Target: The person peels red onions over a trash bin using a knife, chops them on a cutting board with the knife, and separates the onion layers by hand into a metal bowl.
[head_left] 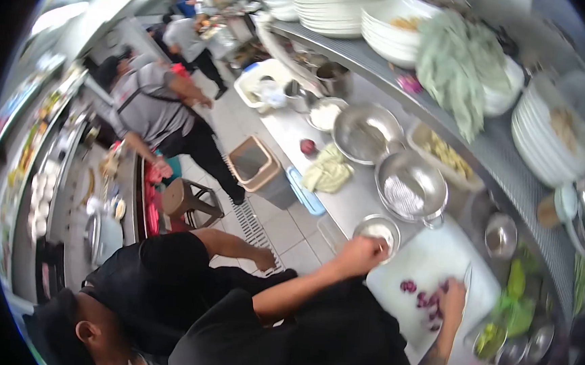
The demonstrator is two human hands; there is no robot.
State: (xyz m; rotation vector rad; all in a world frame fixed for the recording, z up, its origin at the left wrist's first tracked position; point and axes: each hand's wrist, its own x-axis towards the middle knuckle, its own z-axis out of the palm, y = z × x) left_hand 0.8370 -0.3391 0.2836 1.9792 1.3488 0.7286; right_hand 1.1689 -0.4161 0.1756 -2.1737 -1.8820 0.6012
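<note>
My left hand [363, 255] is at the near edge of a small metal bowl [378, 230] with white contents; its fingers are pinched together, and what they hold, if anything, is too small to name. On the white cutting board [398, 268], my right hand [452, 299] is curled beside several chopped purple pieces [428, 302]. A thin knife blade [468, 275] shows at that hand, blurred, its handle hidden in the fingers. One group of purple pieces [408, 286] lies apart, farther left on the board.
Metal bowls [411, 184], a green cloth [327, 169] and a red onion [308, 146] sit beyond the board. A shelf [382, 70] with stacked dishes overhangs the right. One person [144, 260] is close at left; others stand farther back. A bin [256, 166] stands beside the counter.
</note>
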